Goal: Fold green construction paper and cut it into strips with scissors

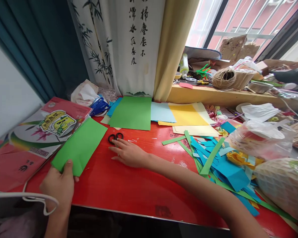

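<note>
1. Left hand point(58, 185): I see it pinching the near edge of a green rectangular paper sheet point(79, 147), which lies on the red table point(129, 188).
2. Right hand point(129, 153): flat, open and holding nothing, just beside the small black-handled scissors point(115, 137).
3. To the right is a heap of blue and green paper strips point(213, 158).
4. Farthest off, a large green paper sheet point(131, 112) lies by the curtain.

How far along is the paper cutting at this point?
Done: a pile of blue and green cut strips lies at the right. In hand: the left hand grips a green sheet by its edge; the right hand lies open by the scissors, not holding them. Left: this sheet is whole, and uncut sheets lie at the back.
</note>
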Motion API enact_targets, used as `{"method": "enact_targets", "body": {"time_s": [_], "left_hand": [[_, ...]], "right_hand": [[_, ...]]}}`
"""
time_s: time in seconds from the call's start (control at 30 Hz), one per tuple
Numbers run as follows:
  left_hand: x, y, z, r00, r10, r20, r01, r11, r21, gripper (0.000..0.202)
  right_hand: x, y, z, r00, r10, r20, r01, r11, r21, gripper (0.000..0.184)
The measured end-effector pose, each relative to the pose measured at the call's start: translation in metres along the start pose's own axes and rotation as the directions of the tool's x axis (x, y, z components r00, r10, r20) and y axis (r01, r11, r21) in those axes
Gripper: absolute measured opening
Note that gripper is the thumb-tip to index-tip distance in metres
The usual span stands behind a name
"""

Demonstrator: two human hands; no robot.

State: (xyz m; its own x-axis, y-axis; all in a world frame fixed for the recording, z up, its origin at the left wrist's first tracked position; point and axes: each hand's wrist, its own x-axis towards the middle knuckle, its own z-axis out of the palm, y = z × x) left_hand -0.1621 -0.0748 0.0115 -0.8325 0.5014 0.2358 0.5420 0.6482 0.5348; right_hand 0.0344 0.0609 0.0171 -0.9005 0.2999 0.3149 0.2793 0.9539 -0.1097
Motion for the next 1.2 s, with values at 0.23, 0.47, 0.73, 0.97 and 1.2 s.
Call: {"method": "enact_targets", "body": {"time_s": [0.23, 0.47, 0.73, 0.97, 1.2], "left_hand": [[-0.011, 0.023, -0.019, 0.97, -0.034, 0.239, -0.008, 0.984, 0.176, 0.043], [-0.005, 0.036, -0.016, 0.938, -0.05, 0.343, -0.066, 0.946, 0.317, 0.045], [-0.043, 0.061, -0.008, 0.947, 0.315, -0.066, -0.271, 0.891, 0.363, 0.073], [-0.05, 0.157, 0.034, 0.564, 0.777, 0.28, -0.826, 0.531, 0.19, 0.045], [-0.059, 0.226, 0.108, 0.315, 0.851, 0.42, -0.932, 0.361, -0.034, 0.031]], "right_hand": [[0.002, -0.008, 0.011, 0.998, 0.044, 0.044, -0.036, 0.985, -0.167, 0.055], [-0.057, -0.012, -0.019, 0.996, 0.057, 0.065, -0.046, 0.985, -0.164, 0.043], [-0.114, -0.004, -0.04, 0.991, 0.124, 0.05, -0.112, 0.974, -0.196, 0.036], [-0.139, 0.001, -0.049, 0.977, 0.208, 0.046, -0.198, 0.966, -0.168, 0.035], [-0.139, 0.029, -0.058, 0.958, 0.283, -0.049, -0.278, 0.956, 0.094, 0.038]]}}
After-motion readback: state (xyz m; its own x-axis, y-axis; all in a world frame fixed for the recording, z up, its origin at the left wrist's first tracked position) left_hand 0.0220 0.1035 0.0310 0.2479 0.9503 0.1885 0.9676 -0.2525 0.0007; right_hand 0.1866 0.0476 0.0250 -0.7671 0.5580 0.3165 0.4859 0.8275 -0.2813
